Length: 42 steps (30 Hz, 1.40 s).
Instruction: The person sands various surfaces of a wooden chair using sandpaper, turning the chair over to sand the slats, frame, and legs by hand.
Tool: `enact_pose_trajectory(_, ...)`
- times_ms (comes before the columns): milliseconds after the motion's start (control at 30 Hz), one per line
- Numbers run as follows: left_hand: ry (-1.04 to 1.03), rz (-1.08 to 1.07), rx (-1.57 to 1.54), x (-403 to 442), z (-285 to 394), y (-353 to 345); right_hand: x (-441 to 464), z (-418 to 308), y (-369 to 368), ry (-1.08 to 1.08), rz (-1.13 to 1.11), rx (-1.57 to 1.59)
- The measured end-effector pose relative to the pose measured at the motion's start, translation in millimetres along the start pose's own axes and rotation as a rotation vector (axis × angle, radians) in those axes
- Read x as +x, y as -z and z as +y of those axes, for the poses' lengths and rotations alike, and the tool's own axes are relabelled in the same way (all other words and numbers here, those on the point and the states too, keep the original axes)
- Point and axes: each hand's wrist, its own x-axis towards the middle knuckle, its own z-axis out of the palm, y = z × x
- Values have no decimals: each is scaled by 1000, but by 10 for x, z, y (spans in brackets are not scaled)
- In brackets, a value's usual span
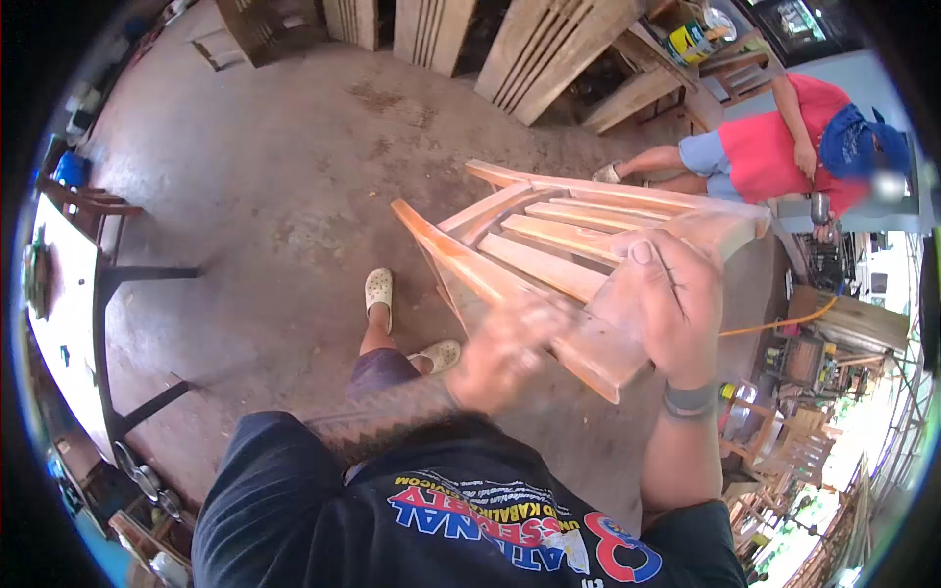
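Observation:
A slatted wooden chair back, reddish-brown at its edges and paler and dusty along the slats, is tilted in front of me. Over its wide top rail my right hand is closed, thumb on the near face, with a grey band on that wrist. My left hand is smeared by motion beside the lower side post and the rail's near end. Its fingers are too blurred to read, and I cannot make out whether anything is in them.
A person in a red shirt stands at the right holding a dark tool. Slatted wooden panels lean at the back. A white-topped table is on the left. An orange cord and wooden pieces lie to the right.

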Motion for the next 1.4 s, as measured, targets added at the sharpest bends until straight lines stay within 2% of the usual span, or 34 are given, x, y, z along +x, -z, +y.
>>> enact_pose_trajectory(33, -82, 13, -33, 118, 206, -42, 23, -43, -16, -34, -2, 39)
enact_pose_trajectory(133, -140, -25, -119, 175, 468, -4, 11, -199, -10, -121, -2, 110)
enact_pose_trajectory(200, -150, 27, -107, -121, -127, -27, 1, -227, 53, -53, -38, -46)
enact_pose_trajectory(233, 0, 17, -70, -189, -341, 126, 8, -217, 82, -32, -49, -123)
enact_pose_trajectory(267, 60, -27, 41, -256, -632, 301, 38, -201, 90, -67, -60, -77)
enact_pose_trajectory(300, 216, -4, 86, -444, -1018, 342, 39, -202, 94, -108, -69, -26)
enact_pose_trajectory(367, 343, -63, 113, -330, -986, 444, -42, -183, 126, -149, -65, -17)
enact_pose_trajectory(400, 180, -25, -20, -271, -905, 319, -69, -155, 158, -138, -47, -62)
enact_pose_trajectory(467, 10, -60, -234, -2, -339, 136, -123, -92, 189, -99, -25, -139)
enact_pose_trajectory(500, -4, -133, -314, 206, 29, 200, -147, -42, 199, -65, -16, -172)
enact_pose_trajectory(567, -128, -297, -248, 164, -65, 163, -202, 89, 145, -60, 83, -213)
enact_pose_trajectory(600, -193, -378, -225, 164, -233, 162, -261, 195, 65, -95, 174, -223)
enact_pose_trajectory(633, -144, -404, -217, 116, -469, 178, -338, 277, 23, -131, 265, -234)
enact_pose_trajectory(700, -48, -467, -208, -204, -1189, 231, -522, 456, -120, -392, 423, -24)
enact_pose_trajectory(733, 10, -476, -154, -389, -1645, 307, -692, 565, -204, -479, 429, -54)
enact_pose_trajectory(767, 16, -401, -125, -525, -2065, 426, -859, 673, -287, -567, 433, -82)
enact_pose_trajectory(800, 27, -325, -101, -712, -2538, 512, -1065, 759, -222, -603, 346, -242)
enact_pose_trajectory(833, 2, -199, -462, -924, -3173, 492, -1234, 822, -112, -635, 239, -401)
enact_pose_trajectory(900, 238, -8, -1019, -1685, -4724, 495, -1520, 977, -80, -804, 199, -415)
enact_pose_trajectory(1000, 384, 12, -540, -1833, -5086, 866, -1844, 1149, 29, -1238, 435, 23)
enact_pose_trajectory(1033, 388, 109, -802, -1973, -5105, 609, -1853, 1226, 17, -1361, 525, 183)
enact_pose_trajectory(1067, 373, 205, -1053, -2065, -5163, 323, -1911, 1307, -28, -1356, 501, 236)
enact_pose_trajectory(1100, 526, 293, -1330, -1995, -4857, 172, -1941, 1380, -90, -1352, 477, 289)
enact_pose_trajectory(1167, 935, 522, -1793, -1535, -3660, 49, -2043, 1375, 7, -1419, 392, 296)
enact_pose_trajectory(1200, 1002, 469, -1773, -1399, -3291, 48, -2032, 1284, 75, -1393, 423, 355)
enact_pose_trajectory(1267, 937, 114, -1492, -1423, -3301, 51, -2086, 1297, -5, -1327, 500, 462)
enact_pose_trajectory(1333, 849, -209, -1205, -1510, -3485, 12, -2230, 1300, 32, -1416, 512, 469)
enact_pose_trajectory(1367, 796, -322, -1079, -1532, -3676, 41, -2288, 1368, 34, -1457, 516, 479)
enact_pose_trajectory(1400, 750, -363, -976, -1596, -4030, 128, -2134, 1370, -83, -1500, 492, 363)
